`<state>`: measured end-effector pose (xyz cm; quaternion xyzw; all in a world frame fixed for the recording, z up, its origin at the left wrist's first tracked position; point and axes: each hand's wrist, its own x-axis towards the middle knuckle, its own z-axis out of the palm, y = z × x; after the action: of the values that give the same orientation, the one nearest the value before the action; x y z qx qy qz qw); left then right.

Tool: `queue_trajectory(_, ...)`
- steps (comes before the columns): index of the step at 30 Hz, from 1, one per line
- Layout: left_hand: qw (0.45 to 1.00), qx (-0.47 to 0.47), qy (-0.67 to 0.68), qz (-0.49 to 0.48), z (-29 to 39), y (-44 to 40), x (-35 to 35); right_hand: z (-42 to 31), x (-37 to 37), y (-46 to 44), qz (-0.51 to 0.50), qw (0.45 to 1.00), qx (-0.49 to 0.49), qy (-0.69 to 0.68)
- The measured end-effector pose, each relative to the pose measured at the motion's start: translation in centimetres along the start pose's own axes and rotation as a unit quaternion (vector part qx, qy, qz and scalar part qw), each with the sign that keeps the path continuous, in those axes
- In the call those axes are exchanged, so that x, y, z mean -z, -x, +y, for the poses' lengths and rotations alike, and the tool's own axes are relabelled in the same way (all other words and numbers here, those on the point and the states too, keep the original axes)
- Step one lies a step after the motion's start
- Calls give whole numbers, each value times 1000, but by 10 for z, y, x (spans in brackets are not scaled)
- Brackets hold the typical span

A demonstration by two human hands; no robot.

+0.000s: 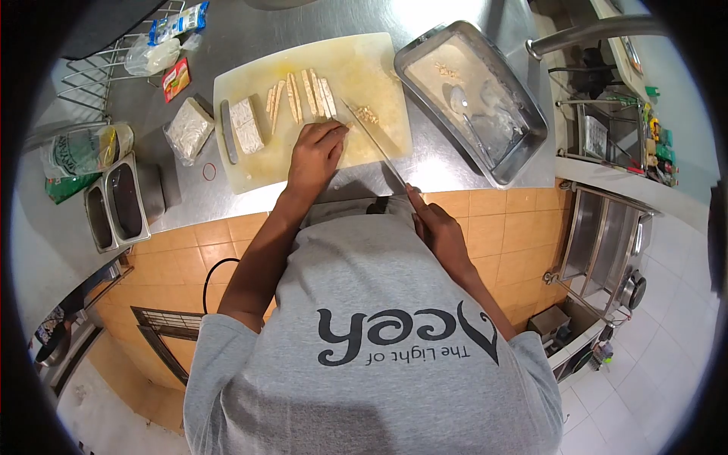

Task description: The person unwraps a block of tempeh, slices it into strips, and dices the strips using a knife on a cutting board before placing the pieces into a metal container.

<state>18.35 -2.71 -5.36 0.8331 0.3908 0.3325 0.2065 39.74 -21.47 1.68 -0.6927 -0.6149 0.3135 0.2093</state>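
On the board (368, 61), which rests on the bench (334, 17), pale strips (294, 98) lie side by side between a block (246, 127) and the knife (371, 139). They look light, fairly stiff and dry rather than slippery, but thin enough to snap, and the crumbs (367, 114) beside the blade suggest the edges break away easily. A light hold along their long sides, near the middle, should be safer than a pinch at one end; the thicker block should bear a firmer hold. The left hand (315, 155) sits at the strips' near ends, palm down and fingers curled; whether it grips a piece underneath, I cannot tell. The right hand (436, 227) is closed around the knife's handle, low by the bench's near edge, with the blade slanting forward and left over the board.
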Motion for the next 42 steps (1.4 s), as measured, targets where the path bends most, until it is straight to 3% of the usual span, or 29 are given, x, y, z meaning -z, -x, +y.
queue_trajectory(8, 1000, 0, 4, 13, 2, 0, -1, -9, 9, 4, -39, 999, -23, 16)
queue_trajectory(26, 1000, 19, 11, 3, 6, 2, 2, 14, -13, -5, 13, 999, 38, -36)
queue_trajectory(35, 1000, 15, 1, 2, 1, 4, -2, 0, 4, 4, -46, 999, 3, -25)
queue_trajectory(42, 1000, 14, 5, 8, 0, 3, -3, 0, 3, 4, -24, 1000, 6, -4)
